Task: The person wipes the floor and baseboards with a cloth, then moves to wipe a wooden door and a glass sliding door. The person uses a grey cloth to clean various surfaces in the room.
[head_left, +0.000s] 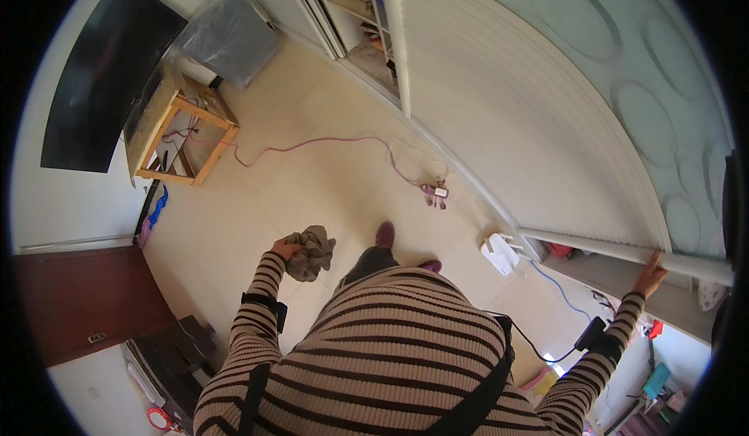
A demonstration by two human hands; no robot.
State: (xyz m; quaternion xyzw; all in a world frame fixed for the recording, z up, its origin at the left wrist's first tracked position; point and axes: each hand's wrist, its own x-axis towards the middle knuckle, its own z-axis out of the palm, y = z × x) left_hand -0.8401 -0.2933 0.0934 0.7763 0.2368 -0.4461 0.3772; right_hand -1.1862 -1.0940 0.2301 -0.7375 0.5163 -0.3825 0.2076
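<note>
A crumpled grey-brown cloth [312, 254] hangs from my left hand [285, 249], whose fingers are closed on it, above the tiled floor. My right hand [649, 277] is stretched out far to the right. It grips the pale edge of a large sliding wardrobe door [499, 108], with the fingertips against the frame. This door has a white ribbed panel and a pale green part with oval patterns. Beside my right hand, the wardrobe's lower compartment [608, 268] shows past the door edge, with a red item inside.
A pink cable runs over the floor to a power strip [435, 193]. A white stool-like item [499, 254] lies near the door track. At the upper left, a dark screen [109, 77] stands by a wooden stand [191, 140]. A brown door [90, 299] is at the left.
</note>
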